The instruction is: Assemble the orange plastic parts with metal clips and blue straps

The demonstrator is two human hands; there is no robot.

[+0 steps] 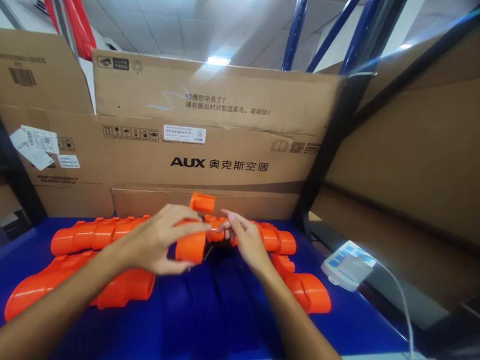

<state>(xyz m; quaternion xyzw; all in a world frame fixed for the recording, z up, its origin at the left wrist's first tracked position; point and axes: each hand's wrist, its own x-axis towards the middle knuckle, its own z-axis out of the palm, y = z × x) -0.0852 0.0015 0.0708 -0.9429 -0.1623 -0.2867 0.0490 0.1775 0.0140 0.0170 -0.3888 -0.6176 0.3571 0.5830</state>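
Near the middle of the blue surface, my left hand (165, 239) curls its fingers round an orange curved piece (191, 248). Just right of it, my right hand (244, 237) has its index finger stretched out and its thumb raised; nothing can be made out in its grasp. Another orange piece (202, 202) shows above my left fingers, and what bears it is hidden. Behind both hands runs a row of orange curved parts (103, 232). Larger orange parts lie at the left (125, 286) and at the right (312, 293). A small dark item between the hands is unclear.
A printed cardboard sheet (222, 133) stands behind the blue table surface (112, 339). At the right lies a white device (349, 265) with a cable (404, 305). Dark metal posts (329, 139) frame the workspace, and dark blue strips (218, 313) lie at front centre.
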